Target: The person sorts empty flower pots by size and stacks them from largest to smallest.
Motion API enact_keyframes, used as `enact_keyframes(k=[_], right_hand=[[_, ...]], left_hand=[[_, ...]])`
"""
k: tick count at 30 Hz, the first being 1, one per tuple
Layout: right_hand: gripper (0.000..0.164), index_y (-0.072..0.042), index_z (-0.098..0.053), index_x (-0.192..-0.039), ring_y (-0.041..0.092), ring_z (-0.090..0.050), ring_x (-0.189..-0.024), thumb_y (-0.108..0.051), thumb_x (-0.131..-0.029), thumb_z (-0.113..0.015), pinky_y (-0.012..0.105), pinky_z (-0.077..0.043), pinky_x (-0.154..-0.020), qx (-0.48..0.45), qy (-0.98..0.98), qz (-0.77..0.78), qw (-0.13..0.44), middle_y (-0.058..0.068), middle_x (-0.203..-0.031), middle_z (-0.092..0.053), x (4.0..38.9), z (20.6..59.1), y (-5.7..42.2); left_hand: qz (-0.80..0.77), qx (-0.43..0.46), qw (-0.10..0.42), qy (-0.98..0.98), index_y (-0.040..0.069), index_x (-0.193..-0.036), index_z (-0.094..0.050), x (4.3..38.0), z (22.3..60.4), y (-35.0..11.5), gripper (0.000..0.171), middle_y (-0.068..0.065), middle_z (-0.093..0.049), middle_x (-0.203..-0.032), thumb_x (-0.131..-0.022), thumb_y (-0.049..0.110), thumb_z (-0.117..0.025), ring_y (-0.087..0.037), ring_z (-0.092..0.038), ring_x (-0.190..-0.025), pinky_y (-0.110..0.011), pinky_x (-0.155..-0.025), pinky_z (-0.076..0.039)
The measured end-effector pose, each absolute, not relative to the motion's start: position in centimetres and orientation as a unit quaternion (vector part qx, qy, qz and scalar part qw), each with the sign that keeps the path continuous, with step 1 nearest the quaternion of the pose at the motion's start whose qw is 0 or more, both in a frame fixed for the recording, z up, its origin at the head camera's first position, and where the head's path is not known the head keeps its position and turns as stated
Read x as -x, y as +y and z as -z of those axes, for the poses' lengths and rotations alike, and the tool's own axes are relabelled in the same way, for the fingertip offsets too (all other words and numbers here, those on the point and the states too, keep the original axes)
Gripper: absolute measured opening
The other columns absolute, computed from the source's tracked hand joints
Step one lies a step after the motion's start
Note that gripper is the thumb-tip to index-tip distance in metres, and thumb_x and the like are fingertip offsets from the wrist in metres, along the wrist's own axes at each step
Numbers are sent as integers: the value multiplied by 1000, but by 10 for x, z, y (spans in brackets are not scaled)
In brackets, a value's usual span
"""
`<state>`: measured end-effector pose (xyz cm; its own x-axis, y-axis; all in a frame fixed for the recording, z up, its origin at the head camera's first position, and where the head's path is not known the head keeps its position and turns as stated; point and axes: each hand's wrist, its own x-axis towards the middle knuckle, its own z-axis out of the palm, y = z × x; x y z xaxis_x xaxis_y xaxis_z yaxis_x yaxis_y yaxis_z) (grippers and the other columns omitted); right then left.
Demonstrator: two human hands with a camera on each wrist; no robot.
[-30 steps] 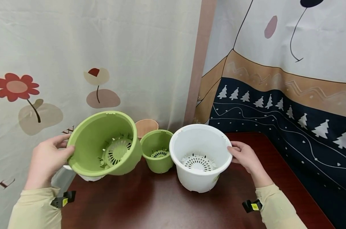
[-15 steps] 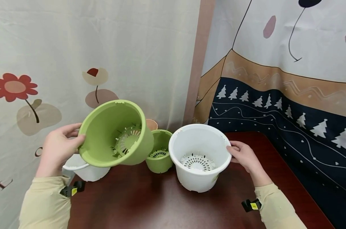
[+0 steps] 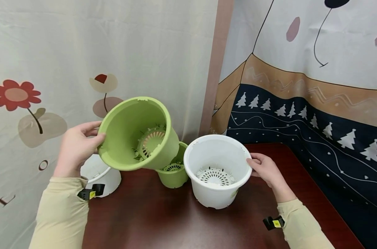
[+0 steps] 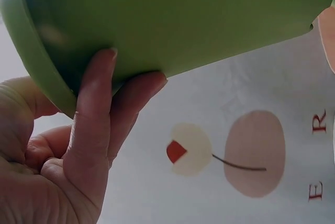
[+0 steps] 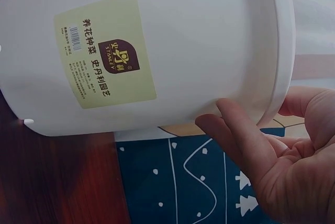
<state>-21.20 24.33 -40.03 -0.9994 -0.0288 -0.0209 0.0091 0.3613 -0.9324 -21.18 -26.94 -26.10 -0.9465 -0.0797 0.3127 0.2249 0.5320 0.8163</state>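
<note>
My left hand (image 3: 79,145) pinches the rim of a large green flowerpot (image 3: 123,135), thumb inside and fingers on the outer wall. That pot is raised and tilted, its slotted bottom turned to the right, and it partly covers a small green flowerpot (image 3: 173,179) standing behind. With my right hand (image 3: 266,169) I pinch the right rim of a large white flowerpot (image 3: 215,197), which stands upright on the table. Its pale green label (image 5: 107,51) shows in the right wrist view. In the left wrist view, two fingers (image 4: 94,93) press against the green wall under the rim.
A smaller white flowerpot (image 3: 108,181) stands at the left, partly behind my left wrist. The dark red wooden table (image 3: 138,221) has its right edge near my right forearm. A printed curtain (image 3: 163,52) hangs behind, and a dark patterned one (image 3: 300,138) on the right.
My left hand has lifted the large green flowerpot up and to the right, uncovering the smaller white one at the left. My right hand and the large white flowerpot have stayed in place.
</note>
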Motion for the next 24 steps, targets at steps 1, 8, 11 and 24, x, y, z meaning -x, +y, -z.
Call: enact_keyframes(k=[1,8,11,24], right_hand=[[53,14,-37,-143,39,-67,-103,-17,-103,-53,38,-58,-79,7,825,565,16,35,-128,-56,212,400,243],[54,14,-36,-143,38,-67,-104,-18,-103,-53,39,-58,-80,6,825,565,18,35,-129,-55,212,400,243],[53,14,-37,-143,38,-67,-103,-18,-103,-53,40,-58,-81,5,824,566,18,35,-129,-55,212,400,243],[54,14,-37,-143,38,-67,-103,-18,-103,-54,39,-58,-80,11,824,566,14,34,-129,-55,211,400,243]], left_hand=[[485,45,159,-859,-9,-136,-53,213,260,-266,47,21,-64,-76,-92,5,-59,-3,-66,-62,-28,-52,-58],[485,58,164,-857,-5,-134,-58,219,250,-244,46,13,-66,-78,-89,4,-58,-6,-66,-61,-30,-53,-58],[483,67,162,-858,-4,-134,-59,221,246,-235,45,6,-68,-81,-89,5,-59,-5,-66,-62,-29,-52,-58],[492,112,157,-849,1,-130,-64,231,237,-197,42,-23,-70,-98,-88,5,-60,-6,-67,-62,-31,-51,-58]])
